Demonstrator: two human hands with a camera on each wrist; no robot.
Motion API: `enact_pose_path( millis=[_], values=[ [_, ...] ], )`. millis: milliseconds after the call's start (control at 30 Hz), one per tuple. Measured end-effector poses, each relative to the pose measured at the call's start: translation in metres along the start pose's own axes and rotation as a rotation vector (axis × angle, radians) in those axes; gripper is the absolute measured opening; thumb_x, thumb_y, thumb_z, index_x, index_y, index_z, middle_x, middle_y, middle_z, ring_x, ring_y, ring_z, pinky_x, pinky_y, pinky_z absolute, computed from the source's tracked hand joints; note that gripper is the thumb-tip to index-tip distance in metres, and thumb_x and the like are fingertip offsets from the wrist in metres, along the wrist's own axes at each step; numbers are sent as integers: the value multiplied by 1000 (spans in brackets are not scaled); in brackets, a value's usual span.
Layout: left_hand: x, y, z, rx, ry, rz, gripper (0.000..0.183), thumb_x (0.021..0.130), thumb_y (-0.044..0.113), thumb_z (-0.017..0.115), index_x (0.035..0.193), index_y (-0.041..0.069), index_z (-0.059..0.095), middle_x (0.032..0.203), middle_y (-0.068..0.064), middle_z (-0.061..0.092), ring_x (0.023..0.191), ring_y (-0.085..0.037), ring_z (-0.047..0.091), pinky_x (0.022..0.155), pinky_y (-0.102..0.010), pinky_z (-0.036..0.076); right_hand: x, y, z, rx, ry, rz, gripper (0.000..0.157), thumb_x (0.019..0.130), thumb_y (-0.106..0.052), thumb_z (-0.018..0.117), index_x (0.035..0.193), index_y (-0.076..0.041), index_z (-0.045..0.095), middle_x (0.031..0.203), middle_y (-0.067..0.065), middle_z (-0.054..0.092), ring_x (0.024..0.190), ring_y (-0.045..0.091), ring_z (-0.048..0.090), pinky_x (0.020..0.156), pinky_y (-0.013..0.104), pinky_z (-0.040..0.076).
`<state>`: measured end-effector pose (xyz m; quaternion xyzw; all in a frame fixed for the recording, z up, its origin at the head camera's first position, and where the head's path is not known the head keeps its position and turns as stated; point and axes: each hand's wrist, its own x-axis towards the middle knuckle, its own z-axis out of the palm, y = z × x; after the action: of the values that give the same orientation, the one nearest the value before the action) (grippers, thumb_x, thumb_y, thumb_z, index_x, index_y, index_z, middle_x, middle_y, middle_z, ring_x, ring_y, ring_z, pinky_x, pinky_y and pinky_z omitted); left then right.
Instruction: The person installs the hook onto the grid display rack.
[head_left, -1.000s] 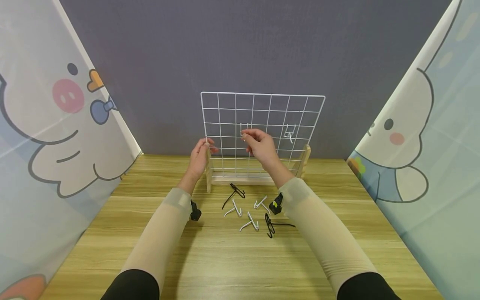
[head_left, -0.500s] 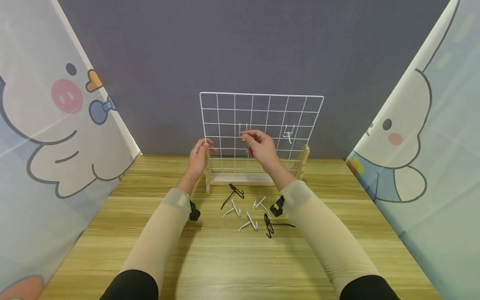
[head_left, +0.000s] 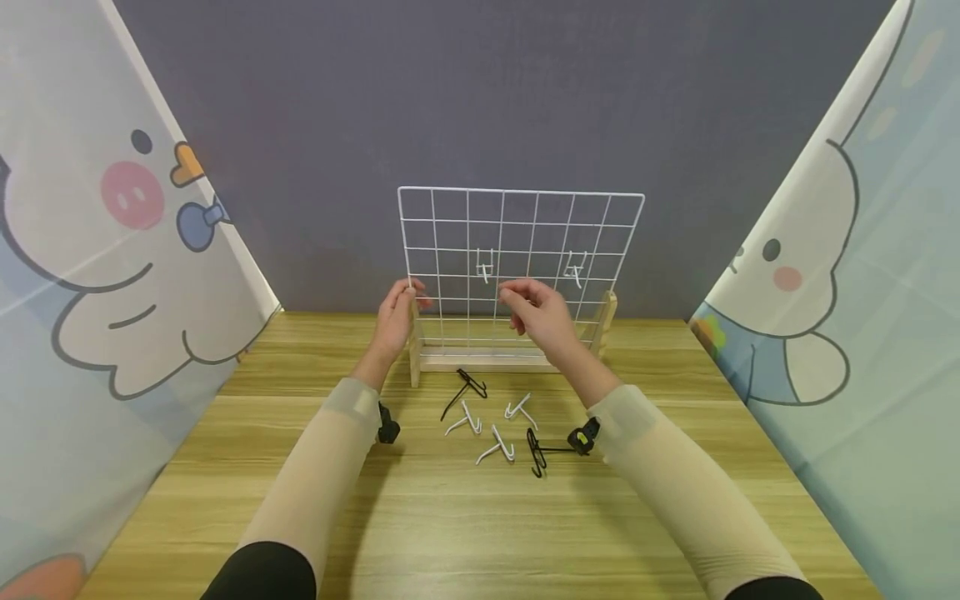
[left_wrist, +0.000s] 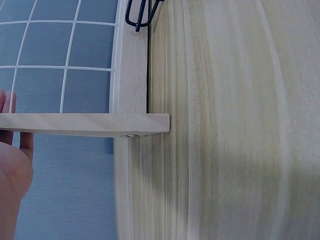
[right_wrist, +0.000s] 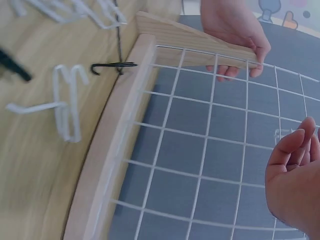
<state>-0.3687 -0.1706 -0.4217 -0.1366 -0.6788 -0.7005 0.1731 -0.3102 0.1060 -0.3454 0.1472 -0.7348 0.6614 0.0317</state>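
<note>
A white wire grid panel [head_left: 521, 192] stands upright in a wooden stand [head_left: 480, 364]. My left hand [head_left: 395, 321] grips the stand's left upright [left_wrist: 100, 123] where it meets the panel edge, thumb on one side and fingers on the other in the right wrist view. One white hook [head_left: 484, 270] hangs on the grid left of centre, and a second white hook [head_left: 576, 273] hangs further right. My right hand [head_left: 542, 315], fingers loosely bent and holding nothing, is in front of the grid, just right of and below the left-hand hook.
Loose hooks lie on the wooden table [head_left: 450, 525] before the stand: white ones [head_left: 501, 442] and two black ones, one [head_left: 468, 383] close to the stand's base and another [head_left: 536, 452] nearer me. A grey wall [head_left: 517, 92] rises behind, with cartoon-printed panels at both sides.
My right hand has let go of the white hook, which now hangs on the grid, and moved slightly right and down. My left hand stays on the upright.
</note>
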Motion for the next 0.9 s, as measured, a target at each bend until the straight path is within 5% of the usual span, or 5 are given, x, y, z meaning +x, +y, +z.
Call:
enact_pose_path(
  millis=[233, 600, 900],
  values=[
    [1, -4, -1, 2, 6, 4, 38, 116, 15, 37, 133, -14, 55, 119, -42, 62, 113, -52, 68, 111, -51, 53, -24, 14, -18, -36, -63, 26, 28, 111, -21, 67, 130, -1, 72, 104, 0, 72, 68, 11, 59, 63, 22, 51],
    [-1, -3, -2, 16, -2, -25, 36, 117, 18, 37, 133, -9, 55, 123, -40, 64, 121, -56, 66, 118, -53, 49, -58, 52, -46, -182, -173, 111, 25, 110, -23, 68, 127, -5, 75, 98, -2, 72, 75, 15, 62, 65, 25, 53],
    [1, -2, 0, 3, -1, -19, 36, 117, 17, 37, 132, -10, 56, 123, -41, 63, 114, -46, 69, 119, -62, 46, -81, 82, -74, -250, -364, 148, 32, 110, -16, 66, 127, 11, 69, 102, 13, 72, 79, 20, 63, 67, 29, 56]
  ],
)
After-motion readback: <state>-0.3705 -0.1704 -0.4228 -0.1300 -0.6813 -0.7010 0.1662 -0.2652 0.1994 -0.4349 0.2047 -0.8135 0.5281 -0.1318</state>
